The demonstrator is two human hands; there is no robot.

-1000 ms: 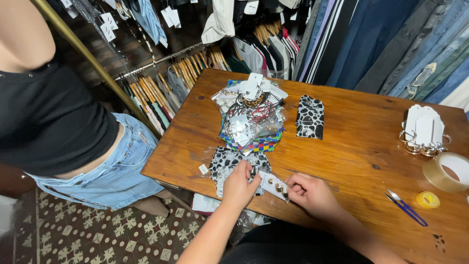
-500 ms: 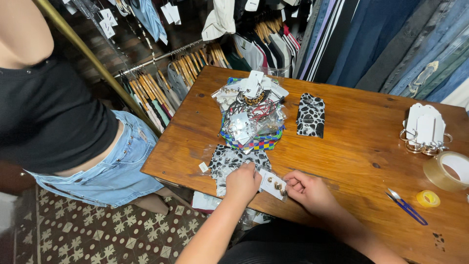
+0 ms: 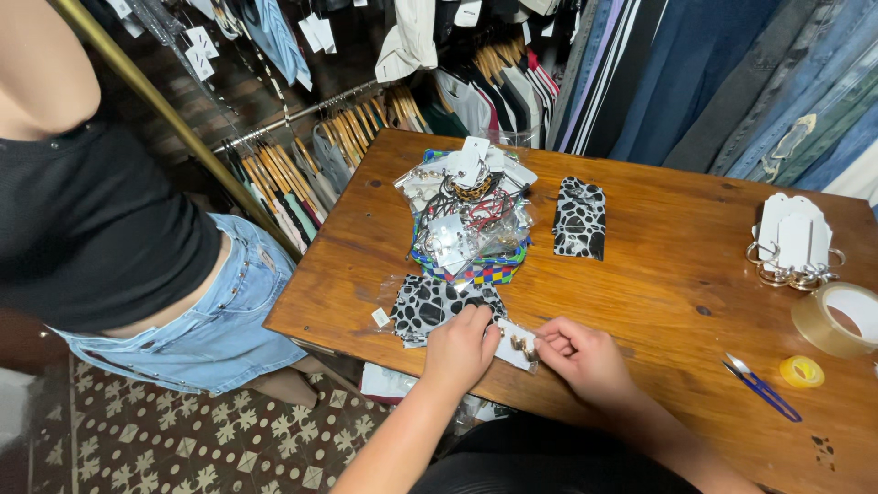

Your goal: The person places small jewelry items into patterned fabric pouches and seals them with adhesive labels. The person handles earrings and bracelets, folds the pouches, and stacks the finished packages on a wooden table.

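Left hand (image 3: 460, 348) knuckles up, fingers curled together, pressing down on white earring card (image 3: 518, 346) and edge of black-and-white spotted pouches (image 3: 430, 306) at near edge of wooden table (image 3: 677, 274)
Right hand (image 3: 585, 359) just beside, fingertips pinched on card's right end
Card lies flat between both hands
Heap of bagged jewellery (image 3: 471, 210) beyond; tape roll (image 3: 837, 318), blue snips (image 3: 761, 388) well to right
Person in black top (image 3: 87, 229) stands at left

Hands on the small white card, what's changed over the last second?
Little. The left hand slid slightly right, closer over the white card; the right hand kept pinching the card's far edge. The spotted cards, jewellery pile, tape roll and table stayed put.
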